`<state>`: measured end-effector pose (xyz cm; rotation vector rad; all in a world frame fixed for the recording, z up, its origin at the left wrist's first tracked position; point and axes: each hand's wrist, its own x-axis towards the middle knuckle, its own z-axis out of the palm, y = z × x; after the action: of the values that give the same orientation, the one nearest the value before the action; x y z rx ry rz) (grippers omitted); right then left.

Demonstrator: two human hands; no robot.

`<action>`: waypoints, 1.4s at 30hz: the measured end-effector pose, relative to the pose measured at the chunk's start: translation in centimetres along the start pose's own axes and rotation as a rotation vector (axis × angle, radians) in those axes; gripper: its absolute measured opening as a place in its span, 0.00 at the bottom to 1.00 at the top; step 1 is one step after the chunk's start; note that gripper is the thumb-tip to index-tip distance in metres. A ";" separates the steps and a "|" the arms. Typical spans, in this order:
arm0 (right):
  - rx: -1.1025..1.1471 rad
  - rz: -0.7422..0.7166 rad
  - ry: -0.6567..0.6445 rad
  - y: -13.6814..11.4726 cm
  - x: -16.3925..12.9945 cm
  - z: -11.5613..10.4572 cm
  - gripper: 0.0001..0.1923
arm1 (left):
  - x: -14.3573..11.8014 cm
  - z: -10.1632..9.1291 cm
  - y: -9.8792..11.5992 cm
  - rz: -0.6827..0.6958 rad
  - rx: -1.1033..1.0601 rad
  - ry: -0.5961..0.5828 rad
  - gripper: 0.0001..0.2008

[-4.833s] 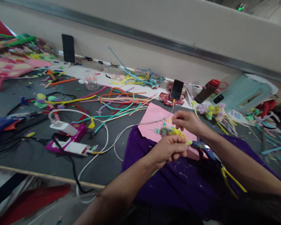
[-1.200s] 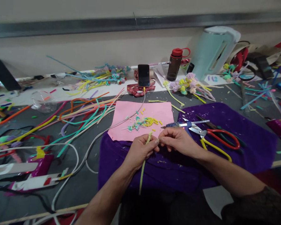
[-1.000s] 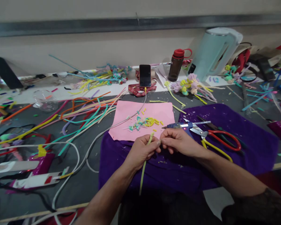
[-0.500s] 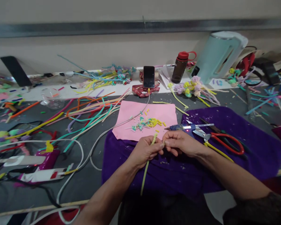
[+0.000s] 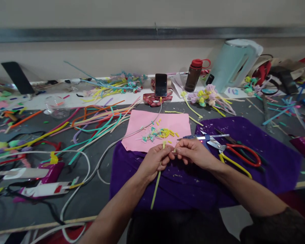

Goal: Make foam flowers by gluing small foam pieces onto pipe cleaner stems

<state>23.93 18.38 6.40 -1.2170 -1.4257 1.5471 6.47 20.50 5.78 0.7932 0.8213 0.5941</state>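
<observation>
My left hand (image 5: 154, 161) is closed around a pale yellow-green pipe cleaner (image 5: 155, 195). Its tip pokes up above the fingers and its long tail hangs down over the purple cloth (image 5: 193, 189). Fingertips of my right hand (image 5: 197, 153) pinch a tiny pale bit, too small to name, right against my left fingertips. Just beyond the hands, short yellow, teal and white cut pieces (image 5: 165, 133) lie in a heap on a pink sheet (image 5: 134, 128). Behind my right hand rests a blue pen-like tool (image 5: 189, 137), partly covered by it.
Red-handled scissors (image 5: 244, 148) and a yellow-handled tool (image 5: 235, 166) lie by my right forearm. Long coloured pipe cleaners (image 5: 99, 125) and a white cable (image 5: 109, 146) spread leftward. A phone (image 5: 161, 85), bottle (image 5: 193, 76) and kettle (image 5: 234, 64) stand at the back.
Both hands have shifted slightly left, still meeting at the fingertips. The pipe cleaner's tip now points more upright. The view has turned a little.
</observation>
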 end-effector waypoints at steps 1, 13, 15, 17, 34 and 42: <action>-0.021 -0.010 0.001 0.0 0.0 0.0 0.10 | 0.0 0.0 0.1 0.017 -0.013 0.012 0.11; -0.079 -0.027 0.035 -0.5 -0.3 -0.5 0.09 | -0.9 0.0 0.4 0.054 0.331 0.045 0.18; -0.069 -0.018 0.027 -0.5 -0.4 -0.5 0.09 | -0.9 0.1 0.5 0.040 0.283 0.054 0.15; -0.077 -0.021 0.014 -0.5 -0.4 -0.4 0.08 | -0.9 0.0 0.5 0.031 0.190 0.048 0.11; -0.008 -0.033 0.057 -0.5 -0.4 0.0 0.08 | -0.1 -0.5 0.2 0.103 0.165 0.213 0.14; 0.009 -0.028 0.051 -0.4 -0.3 0.2 0.08 | -0.3 -0.4 0.2 0.086 0.142 0.118 0.15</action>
<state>23.78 18.06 6.85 -1.2180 -1.3962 1.4916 6.00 20.57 5.93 0.9329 0.9486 0.6690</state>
